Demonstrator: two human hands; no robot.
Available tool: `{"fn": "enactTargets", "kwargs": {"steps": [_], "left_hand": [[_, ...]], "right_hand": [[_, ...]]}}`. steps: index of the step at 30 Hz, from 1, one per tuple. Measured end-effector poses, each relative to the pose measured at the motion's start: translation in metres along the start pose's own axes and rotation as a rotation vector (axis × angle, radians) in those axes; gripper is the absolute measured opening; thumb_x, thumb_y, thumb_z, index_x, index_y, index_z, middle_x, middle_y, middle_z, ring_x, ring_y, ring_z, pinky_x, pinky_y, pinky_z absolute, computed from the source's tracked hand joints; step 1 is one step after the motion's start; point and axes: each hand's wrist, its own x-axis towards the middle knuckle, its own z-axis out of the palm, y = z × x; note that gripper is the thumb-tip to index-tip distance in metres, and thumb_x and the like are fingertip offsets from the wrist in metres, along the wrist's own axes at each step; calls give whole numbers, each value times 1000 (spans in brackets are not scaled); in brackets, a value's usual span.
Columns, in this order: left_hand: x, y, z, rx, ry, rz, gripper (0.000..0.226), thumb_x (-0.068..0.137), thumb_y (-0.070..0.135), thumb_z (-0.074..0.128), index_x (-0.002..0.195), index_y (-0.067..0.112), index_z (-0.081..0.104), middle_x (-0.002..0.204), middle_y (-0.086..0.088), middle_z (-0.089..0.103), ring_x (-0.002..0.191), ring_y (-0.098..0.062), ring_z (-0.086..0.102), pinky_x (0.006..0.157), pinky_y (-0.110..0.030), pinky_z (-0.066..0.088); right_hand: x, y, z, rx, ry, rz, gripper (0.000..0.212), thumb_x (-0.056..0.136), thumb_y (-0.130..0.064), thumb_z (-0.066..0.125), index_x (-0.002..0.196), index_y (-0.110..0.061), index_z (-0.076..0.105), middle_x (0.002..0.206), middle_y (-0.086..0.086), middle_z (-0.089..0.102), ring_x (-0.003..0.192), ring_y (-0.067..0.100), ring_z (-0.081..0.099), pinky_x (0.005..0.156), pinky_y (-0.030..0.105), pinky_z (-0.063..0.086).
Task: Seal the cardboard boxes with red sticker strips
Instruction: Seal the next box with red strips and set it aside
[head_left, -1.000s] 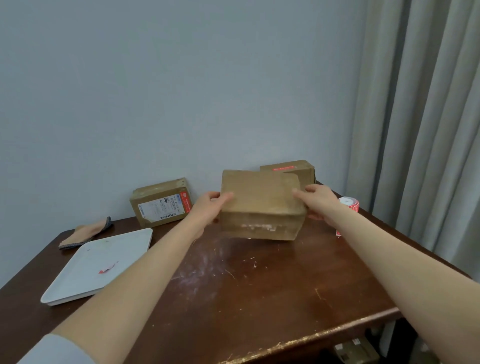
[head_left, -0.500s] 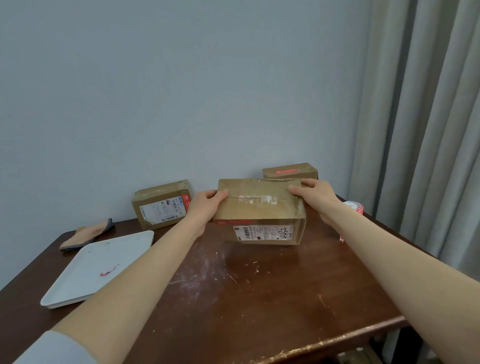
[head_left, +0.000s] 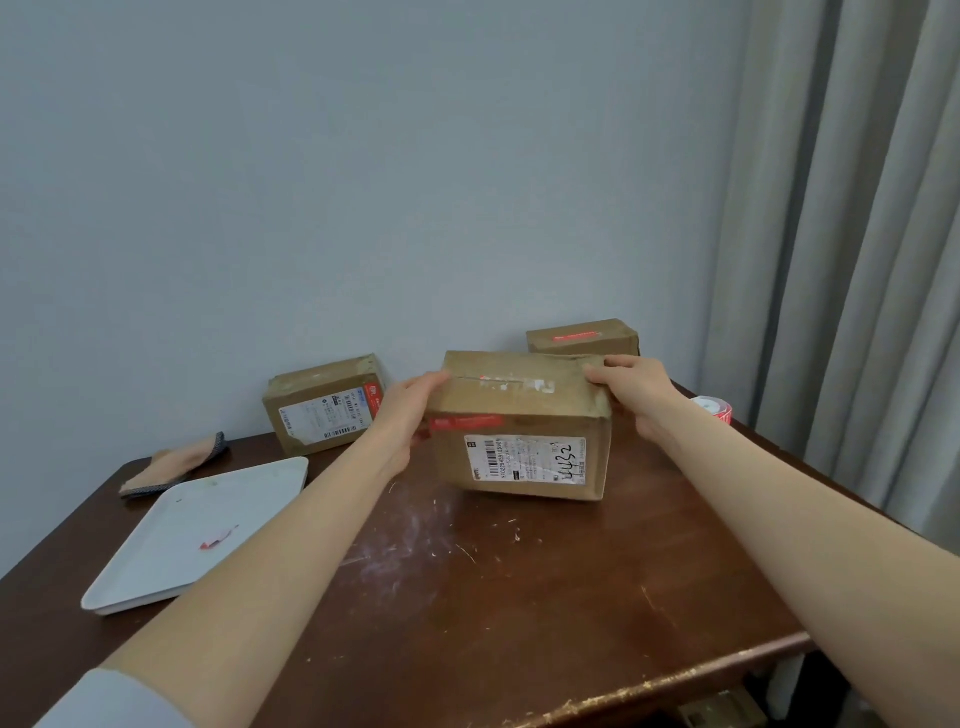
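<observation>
Head view showed the box (head_left: 519, 441) at frame centre, low over or on the counter (head_left: 519, 597), tipped so its label faced the camera. The left hand (head_left: 410, 415) gripped its left end, fingers curled over the top edge; the right hand (head_left: 639, 395) gripped the right top corner likewise. It looked light and fairly stiff, though dented and worn, so holding both ends near the corners seemed safest. The sticker roll (head_left: 714, 408) sat at right, beyond the right wrist.

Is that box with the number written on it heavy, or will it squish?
Probably fairly light: the left hand and right hand hold the box tilted by its top corners. Its crumpled edges suggest soft cardboard that may dent.
</observation>
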Motion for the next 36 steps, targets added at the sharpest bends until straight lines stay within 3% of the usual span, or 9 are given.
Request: {"fn": "enactTargets", "kwargs": {"steps": [3,6,10,15,21,23,27,30,36], "left_hand": [[-5,0,1,-12,-102,22,19,89,31,58,101,18,65,87,2,67,89,-15,59,86,-32,43],[-4,-9,1,52,-220,68,29,84,17,64,112,24,60,104,1,67,107,-20,58,95,-38,42],[-5,-22,1,210,-257,164,67,80,1,68,133,34,43,106,7,65,104,-11,58,93,-32,44],[-3,-34,2,286,-237,186,73,85,5,66,145,27,31,118,8,61,111,-9,53,98,-29,39],[-1,-44,8,306,-172,234,61,89,6,61,143,24,38,134,2,55,124,-15,48,104,-32,40],[-1,-48,9,293,-143,243,56,89,7,62,139,23,44,129,3,58,121,-14,52,102,-32,42],[0,-57,7,265,-30,267,49,86,12,66,132,22,54,122,4,64,114,-12,57,101,-39,46],[-1,-53,7,177,66,303,40,85,12,67,123,21,62,116,4,67,106,-9,61,100,-36,47],[1,-45,14,124,218,369,37,86,11,66,122,22,59,105,7,65,89,-4,62,80,-19,49]], "right_hand": [[6,3,1,36,78,96,47,84,-9,71,130,-7,59,118,11,64,111,22,59,102,36,47],[5,5,4,28,33,139,47,87,-13,70,132,-8,57,107,10,67,93,19,61,89,32,47],[2,7,2,-72,8,107,67,83,-31,75,139,-5,49,140,10,51,128,24,47,95,31,38],[-9,-5,12,-712,-120,-80,101,65,-76,65,138,-9,50,147,10,44,138,31,36,111,45,34],[-16,-12,36,-1293,-338,-312,120,60,-76,68,155,-29,12,162,10,4,148,34,-12,116,58,-3],[-13,-11,39,-1342,-350,-301,116,62,-73,70,154,-34,12,162,12,7,149,34,-4,116,60,0],[-11,-15,43,-1370,-319,-324,93,63,-69,72,144,-40,37,142,5,45,131,29,42,110,55,28],[-8,-25,43,-1248,-355,-276,83,66,-63,74,140,-37,46,138,-3,53,124,22,50,98,40,43],[-4,-33,48,-1240,-297,-307,66,74,-65,68,131,-35,58,125,-8,63,108,16,60,78,31,45]]}}
